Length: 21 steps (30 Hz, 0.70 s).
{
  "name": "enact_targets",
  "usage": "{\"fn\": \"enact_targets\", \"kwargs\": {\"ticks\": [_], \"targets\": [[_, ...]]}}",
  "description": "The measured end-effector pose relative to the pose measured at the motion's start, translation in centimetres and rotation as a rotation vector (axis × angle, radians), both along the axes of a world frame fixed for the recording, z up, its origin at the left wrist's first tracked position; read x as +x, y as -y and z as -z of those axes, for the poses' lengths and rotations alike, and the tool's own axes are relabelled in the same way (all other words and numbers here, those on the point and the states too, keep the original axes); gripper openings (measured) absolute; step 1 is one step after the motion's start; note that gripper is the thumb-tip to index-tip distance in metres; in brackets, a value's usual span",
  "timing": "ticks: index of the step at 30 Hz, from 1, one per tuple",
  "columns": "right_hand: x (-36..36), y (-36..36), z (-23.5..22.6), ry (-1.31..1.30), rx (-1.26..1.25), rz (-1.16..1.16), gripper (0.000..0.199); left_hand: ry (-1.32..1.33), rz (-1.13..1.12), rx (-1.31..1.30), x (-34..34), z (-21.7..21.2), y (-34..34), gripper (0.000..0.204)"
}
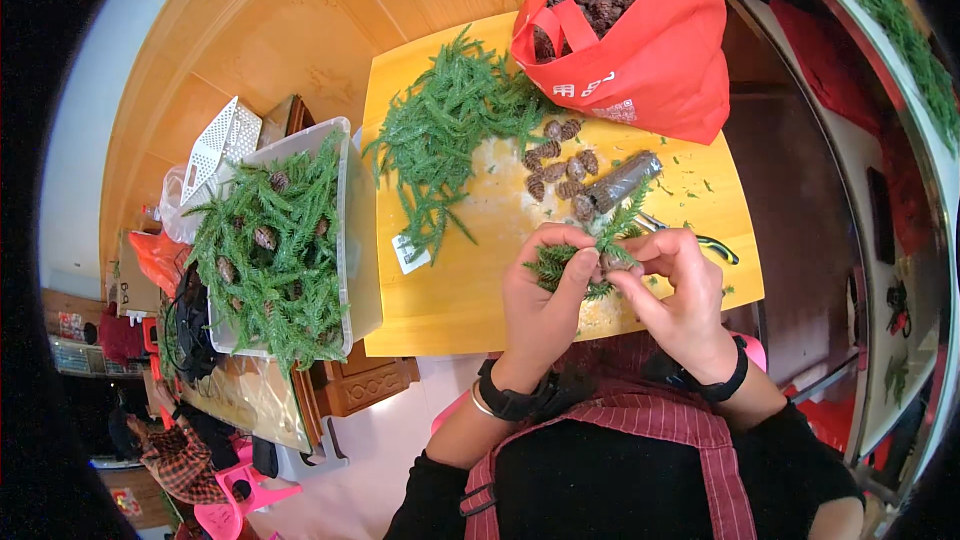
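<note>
fingers [578,262] of both hands are pinched together on a small green sprig bundle [590,258], held just above the near edge of the yellow table [450,300]. left hand [545,295] grips the bundle from the left side with thumb and forefinger closed on the needles, and right hand [680,290] closes on it from the right, fingertips meeting the left ones at the middle. something brown shows between the fingertips (perhaps a small pine cone, too hidden to tell). each wrist wears a dark band.

on the table, just beyond the hands, lies a dark roll [622,180] tilted on a diagonal, with a cluster of loose pine cones [558,165] beside it. further left and back, a heap of green branches [450,130] spreads over the tabletop. a small white tag [410,254] lies near the heap's lower end. green-handled scissors [700,237] rest just beyond the right hand, partly hidden by it.

at the far right corner of the table stands a red bag [650,50], open and filled with brown pine cones. to the left of the table, a clear plastic bin [355,240] holds more green branches with a few cones mixed in, and a white perforated basket [222,140] leans behind it.
</note>
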State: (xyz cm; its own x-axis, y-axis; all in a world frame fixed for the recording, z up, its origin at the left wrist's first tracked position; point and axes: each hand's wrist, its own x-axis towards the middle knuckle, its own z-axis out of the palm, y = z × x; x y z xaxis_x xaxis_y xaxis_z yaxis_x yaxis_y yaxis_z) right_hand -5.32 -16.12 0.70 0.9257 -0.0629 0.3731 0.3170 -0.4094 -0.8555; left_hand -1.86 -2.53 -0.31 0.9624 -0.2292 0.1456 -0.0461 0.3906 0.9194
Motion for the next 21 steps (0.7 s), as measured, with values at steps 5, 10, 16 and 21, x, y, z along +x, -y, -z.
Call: {"fn": "enact_targets", "kwargs": {"ticks": [5,10,16,21], "targets": [[0.15,-0.33,-0.03,0.063,0.059,0.057,0.025,-0.001,-0.010,0.007,0.07,-0.17,0.11,0.009],[-0.05,-0.05,-0.05,0.024,0.033,0.027,0.027,0.001,0.031,-0.015,0.27,0.06,-0.08,0.009],[-0.10,0.02,-0.63,0.002,0.070,-0.011,0.028,0.216,-0.087,0.196,0.78,0.02,-0.29,0.011],[-0.16,0.09,-0.63,-0.011,0.133,-0.032,0.028,0.118,-0.051,0.117,0.37,-0.35,-0.43,0.020]]}}
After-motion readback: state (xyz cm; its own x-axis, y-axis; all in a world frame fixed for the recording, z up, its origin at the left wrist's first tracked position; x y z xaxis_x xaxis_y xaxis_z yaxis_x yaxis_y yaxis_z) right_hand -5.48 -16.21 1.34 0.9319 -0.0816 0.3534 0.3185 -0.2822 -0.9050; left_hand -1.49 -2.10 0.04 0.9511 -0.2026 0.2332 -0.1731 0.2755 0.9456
